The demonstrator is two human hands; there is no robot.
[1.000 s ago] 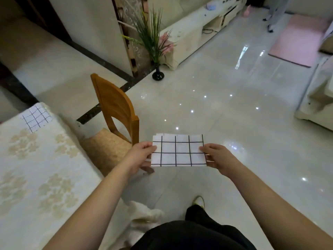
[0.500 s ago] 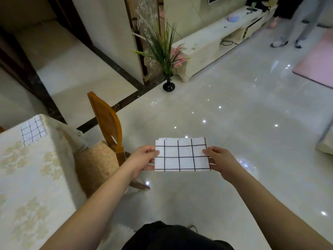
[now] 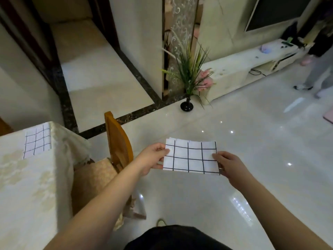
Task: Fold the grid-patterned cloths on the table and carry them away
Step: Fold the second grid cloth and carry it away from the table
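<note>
We hold a folded cloth [image 3: 191, 156] between left hand [image 3: 151, 157] and right hand [image 3: 229, 164], above floor; table [image 3: 21, 186] left, second cloth [image 3: 37, 140] on it, chair [image 3: 117, 143] between.

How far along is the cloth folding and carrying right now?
Done: one folded cloth is off the table, its layered edges showing. In hand: left hand and right hand pinch its ends above the floor. Left: a second grid cloth lies on the table.

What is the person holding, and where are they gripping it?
A folded grid-patterned cloth, held out flat over the floor. The left hand pinches its left edge and the right hand pinches its right edge.
</note>
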